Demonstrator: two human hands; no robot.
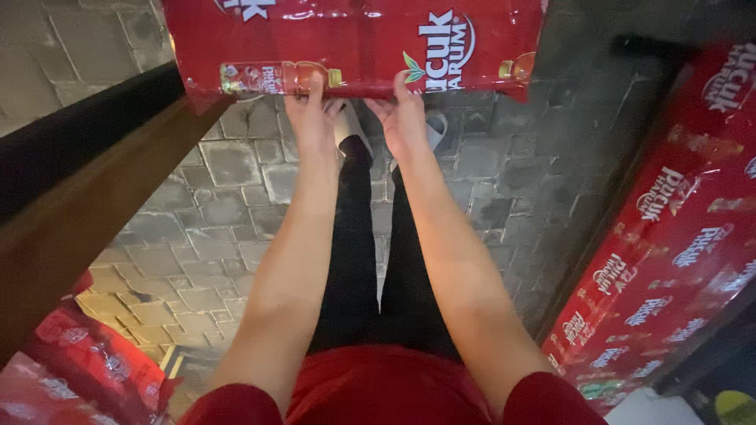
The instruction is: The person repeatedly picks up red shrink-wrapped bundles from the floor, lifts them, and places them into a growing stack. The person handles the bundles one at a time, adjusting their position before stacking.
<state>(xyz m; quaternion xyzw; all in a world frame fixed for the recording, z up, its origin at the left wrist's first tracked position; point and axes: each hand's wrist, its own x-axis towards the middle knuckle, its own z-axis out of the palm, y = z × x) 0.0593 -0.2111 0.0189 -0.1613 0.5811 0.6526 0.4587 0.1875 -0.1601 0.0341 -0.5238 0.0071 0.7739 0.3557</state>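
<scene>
A floor of grey paving stones [228,228] is spreading out underfoot, dim and uneven, with the person's black trouser legs [370,260] and pale shoes [435,126] standing on it in the middle of the view. At the top of the view both bare arms are reaching straight out to a large red shrink-wrapped pack of bottles [354,43], which is hanging in front of the person above the feet. The left hand [313,118] is gripping the pack's near edge, its fingers [315,85] curling up onto the plastic beside a printed bottle picture. The right hand [405,118] is gripping the same edge just beside it, fingers closing around the film; how far they are wrapping behind it cannot be told.

Along the right side, a stack of similar red packs [669,252] is leaning in a slanting row, near the right arm and narrowing the free floor there. On the left, a dark wooden beam or rail [71,228] is running diagonally across the view, its far end lying just beside the held pack's left corner. Below it, in the lower left corner, more red packs [87,370] are lying on the floor. A red shirt [386,389] is filling the bottom edge.
</scene>
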